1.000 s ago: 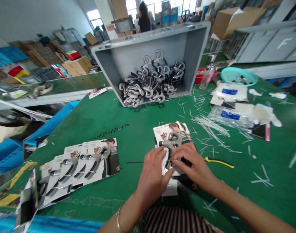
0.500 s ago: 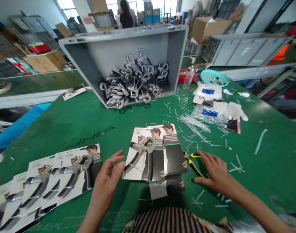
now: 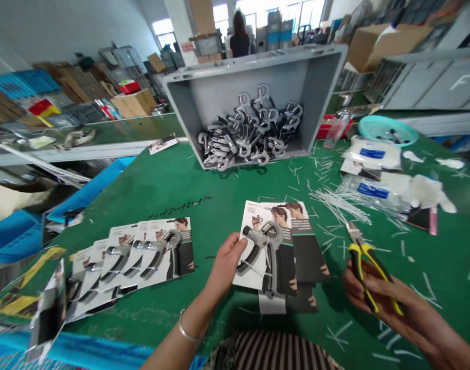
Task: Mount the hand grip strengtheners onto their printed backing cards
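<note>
My left hand (image 3: 228,264) pinches the left edge of a printed backing card (image 3: 287,267), its thumb on top. A grey and black hand grip strengthener (image 3: 272,252) lies on that card, with a thin white zip tie around its handles. More printed cards (image 3: 307,244) lie beneath and to the right. My right hand (image 3: 368,288) holds cutting pliers (image 3: 356,246) by their black and yellow handles, jaws pointing up and away. On the left, several cards with hand grips (image 3: 163,254) overlap in a row.
A tipped grey crate (image 3: 254,69) full of hand grips (image 3: 242,133) stands at the back. White zip ties (image 3: 341,203), plastic bags (image 3: 374,187) and a turquoise bowl (image 3: 389,128) are at right. A blue crate (image 3: 84,352) sits along the near left edge.
My right hand has picked up the pliers from the table. My left hand has closed on the card's left edge. The view has swung left.
</note>
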The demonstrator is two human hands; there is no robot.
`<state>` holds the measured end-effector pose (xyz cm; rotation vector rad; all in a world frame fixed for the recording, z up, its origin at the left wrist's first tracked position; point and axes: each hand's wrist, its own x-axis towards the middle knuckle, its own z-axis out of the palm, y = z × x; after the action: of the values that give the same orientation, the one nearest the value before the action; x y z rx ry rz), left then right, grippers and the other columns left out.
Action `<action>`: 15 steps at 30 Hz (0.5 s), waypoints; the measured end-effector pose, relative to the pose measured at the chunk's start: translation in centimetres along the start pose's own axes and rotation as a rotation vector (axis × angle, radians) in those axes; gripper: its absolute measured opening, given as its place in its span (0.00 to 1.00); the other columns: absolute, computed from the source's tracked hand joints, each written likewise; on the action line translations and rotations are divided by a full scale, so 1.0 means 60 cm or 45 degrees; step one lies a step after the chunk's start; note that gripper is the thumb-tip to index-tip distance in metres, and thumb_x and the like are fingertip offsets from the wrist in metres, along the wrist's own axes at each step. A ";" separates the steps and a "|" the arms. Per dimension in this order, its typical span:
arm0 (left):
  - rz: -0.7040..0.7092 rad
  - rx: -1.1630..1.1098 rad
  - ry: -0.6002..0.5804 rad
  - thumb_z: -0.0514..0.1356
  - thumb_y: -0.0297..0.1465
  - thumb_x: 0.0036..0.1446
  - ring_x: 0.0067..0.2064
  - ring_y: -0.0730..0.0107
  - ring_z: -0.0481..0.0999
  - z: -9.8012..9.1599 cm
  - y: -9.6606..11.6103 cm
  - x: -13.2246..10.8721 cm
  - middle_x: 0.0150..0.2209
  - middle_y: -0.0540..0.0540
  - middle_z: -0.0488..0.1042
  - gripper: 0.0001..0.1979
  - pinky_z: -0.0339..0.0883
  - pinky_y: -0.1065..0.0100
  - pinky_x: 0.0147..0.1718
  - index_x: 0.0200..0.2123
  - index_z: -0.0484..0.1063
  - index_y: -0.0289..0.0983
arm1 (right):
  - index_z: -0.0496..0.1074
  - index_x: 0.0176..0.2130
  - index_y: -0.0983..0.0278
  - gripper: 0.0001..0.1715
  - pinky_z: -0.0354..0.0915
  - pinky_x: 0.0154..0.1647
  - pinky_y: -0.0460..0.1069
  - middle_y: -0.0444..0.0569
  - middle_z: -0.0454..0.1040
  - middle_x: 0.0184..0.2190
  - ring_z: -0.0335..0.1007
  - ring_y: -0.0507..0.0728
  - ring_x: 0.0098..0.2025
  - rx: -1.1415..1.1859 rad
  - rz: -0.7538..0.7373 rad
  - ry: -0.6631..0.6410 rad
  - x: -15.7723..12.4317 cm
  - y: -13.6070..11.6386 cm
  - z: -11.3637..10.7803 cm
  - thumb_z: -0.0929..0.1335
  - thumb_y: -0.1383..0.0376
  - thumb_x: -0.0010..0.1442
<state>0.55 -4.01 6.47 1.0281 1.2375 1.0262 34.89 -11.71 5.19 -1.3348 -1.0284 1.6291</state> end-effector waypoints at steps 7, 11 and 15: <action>-0.245 0.001 -0.138 0.68 0.44 0.50 0.33 0.62 0.79 0.017 0.026 0.019 0.37 0.46 0.80 0.27 0.71 0.67 0.31 0.49 0.68 0.37 | 0.66 0.51 0.61 0.27 0.70 0.33 0.49 0.47 0.71 0.38 0.70 0.54 0.34 -0.150 -0.027 -0.393 0.045 -0.080 0.088 0.73 0.54 0.55; -0.296 0.015 -0.131 0.72 0.40 0.45 0.36 0.61 0.80 0.006 0.028 0.027 0.42 0.43 0.79 0.33 0.73 0.65 0.34 0.53 0.66 0.37 | 0.64 0.50 0.61 0.21 0.68 0.29 0.49 0.45 0.72 0.35 0.67 0.51 0.26 -0.492 -0.079 -0.450 0.066 -0.092 0.103 0.66 0.53 0.63; -0.164 -0.090 -0.135 0.70 0.38 0.47 0.36 0.64 0.79 0.019 0.021 0.020 0.42 0.43 0.79 0.29 0.71 0.67 0.35 0.50 0.67 0.34 | 0.62 0.60 0.59 0.26 0.65 0.52 0.59 0.54 0.70 0.51 0.66 0.62 0.51 -1.355 -0.541 -0.061 0.050 -0.101 0.089 0.65 0.63 0.63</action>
<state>1.72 -2.59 7.49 0.9248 1.1577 0.8986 29.64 -7.29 10.41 -1.5268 -2.1916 0.7573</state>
